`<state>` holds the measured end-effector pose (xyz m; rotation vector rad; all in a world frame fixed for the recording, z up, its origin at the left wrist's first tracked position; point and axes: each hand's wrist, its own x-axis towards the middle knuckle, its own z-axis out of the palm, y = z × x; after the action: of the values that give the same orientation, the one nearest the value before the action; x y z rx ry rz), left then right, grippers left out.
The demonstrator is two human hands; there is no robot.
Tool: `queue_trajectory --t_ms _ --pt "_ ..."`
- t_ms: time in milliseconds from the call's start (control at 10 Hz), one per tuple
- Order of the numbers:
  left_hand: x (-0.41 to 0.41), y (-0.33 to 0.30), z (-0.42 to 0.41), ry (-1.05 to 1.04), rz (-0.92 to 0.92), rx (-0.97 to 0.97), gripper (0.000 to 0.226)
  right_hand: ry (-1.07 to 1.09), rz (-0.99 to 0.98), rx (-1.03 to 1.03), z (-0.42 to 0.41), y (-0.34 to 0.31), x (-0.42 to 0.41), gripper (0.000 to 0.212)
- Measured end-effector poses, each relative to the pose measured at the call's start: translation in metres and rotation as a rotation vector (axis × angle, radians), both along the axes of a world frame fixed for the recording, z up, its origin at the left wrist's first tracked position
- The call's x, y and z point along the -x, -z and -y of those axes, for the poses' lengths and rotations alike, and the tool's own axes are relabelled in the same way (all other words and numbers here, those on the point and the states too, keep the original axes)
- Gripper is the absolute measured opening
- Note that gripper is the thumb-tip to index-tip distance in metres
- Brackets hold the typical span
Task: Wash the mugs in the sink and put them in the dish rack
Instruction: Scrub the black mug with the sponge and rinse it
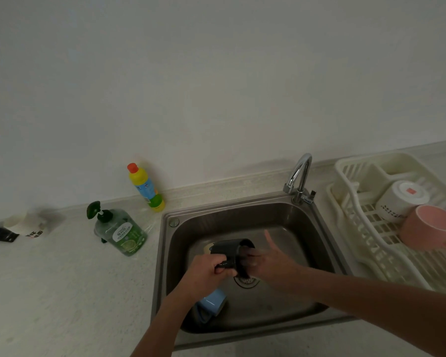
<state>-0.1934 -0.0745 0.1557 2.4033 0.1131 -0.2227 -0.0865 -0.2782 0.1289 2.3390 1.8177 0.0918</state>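
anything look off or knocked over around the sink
Nothing spilled or broken. The yellow bottle leans against the wall rather than standing upright, and the blue mug lies on its side in the sink, unwashed.

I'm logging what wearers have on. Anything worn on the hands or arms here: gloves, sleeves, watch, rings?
Nothing shows. The left hand and right hand are bare, without gloves, and both forearms are uncovered to the frame edge, with no sleeve, watch or bracelet. The right fingers are too blurred to tell about rings.
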Motion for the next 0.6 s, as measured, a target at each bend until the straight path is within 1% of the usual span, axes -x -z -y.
queue_trajectory --t_ms 100,200,300,400,500,600 --pt "-0.004 0.001 0.001 -0.031 0.040 0.016 0.021 0.473 -1.060 -0.131 -0.020 -0.022 0.018 0.031" --pt "-0.004 0.002 0.000 -0.034 0.052 0.024 0.024 0.862 -1.653 -0.333 -0.033 -0.041 0.024 0.026" --pt "-0.004 0.001 -0.002 -0.019 0.049 0.009 0.027 0.351 -0.894 -0.048 -0.013 -0.029 0.010 0.042" --pt "-0.006 -0.002 -0.002 -0.014 0.012 0.001 0.033 0.005 -0.051 -0.004 -0.004 -0.008 -0.001 0.049" --pt "-0.009 -0.004 0.001 -0.034 0.028 -0.002 0.035 0.095 -0.350 -0.088 -0.007 -0.017 0.006 0.039" --pt "-0.010 -0.001 0.001 -0.032 0.034 0.006 0.032 0.516 -1.095 -0.236 -0.023 -0.029 0.018 0.027"
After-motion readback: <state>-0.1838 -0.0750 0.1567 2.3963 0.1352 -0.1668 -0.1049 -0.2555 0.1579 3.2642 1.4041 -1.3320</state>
